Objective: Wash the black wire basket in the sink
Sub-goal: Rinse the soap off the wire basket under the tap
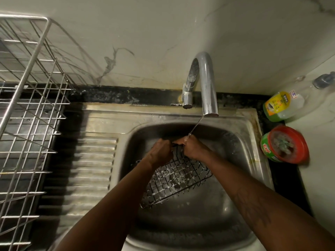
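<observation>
The black wire basket (174,180) is tilted inside the steel sink (241,142), with soap foam on its mesh. My left hand (160,151) grips the basket's far rim from the left. My right hand (192,148) grips the same rim just to the right, close beside the left. A thin stream of water runs from the chrome tap (208,84) onto my right hand. The far rim of the basket is mostly hidden under both hands.
A steel dish rack (30,124) stands on the left, next to the ribbed drainboard (90,169). On the right counter sit a bottle of green dish liquid (282,105) and a red-rimmed tub of dish soap (284,144). A tiled wall rises behind the tap.
</observation>
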A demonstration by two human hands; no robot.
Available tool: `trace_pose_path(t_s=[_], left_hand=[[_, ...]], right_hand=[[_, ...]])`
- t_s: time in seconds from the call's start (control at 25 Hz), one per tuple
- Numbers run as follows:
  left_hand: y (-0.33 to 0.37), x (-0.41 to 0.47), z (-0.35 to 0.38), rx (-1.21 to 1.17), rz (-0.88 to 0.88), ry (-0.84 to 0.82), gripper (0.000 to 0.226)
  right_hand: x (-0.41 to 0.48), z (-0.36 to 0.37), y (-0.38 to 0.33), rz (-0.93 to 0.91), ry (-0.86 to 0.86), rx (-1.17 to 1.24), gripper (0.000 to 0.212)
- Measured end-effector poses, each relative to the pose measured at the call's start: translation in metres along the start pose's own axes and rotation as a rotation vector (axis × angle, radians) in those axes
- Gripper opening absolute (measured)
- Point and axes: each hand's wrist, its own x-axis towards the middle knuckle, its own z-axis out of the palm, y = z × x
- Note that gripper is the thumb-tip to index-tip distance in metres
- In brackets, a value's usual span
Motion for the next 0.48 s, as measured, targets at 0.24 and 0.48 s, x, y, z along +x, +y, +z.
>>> trace_pose_path(t_s=[0.24, 0.48], left_hand=[[-0.016, -0.005, 0.006, 0.008, -0.048, -0.067, 0.005], [-0.008, 0.000, 0.005, -0.001, 0.015, -0.072, 0.012]], right_hand=[[0.001, -0.003, -0.005, 0.150, 0.155, 0.111, 0.031], [0.005, 0.007, -0.005, 0.156, 0.171, 0.136, 0.020]])
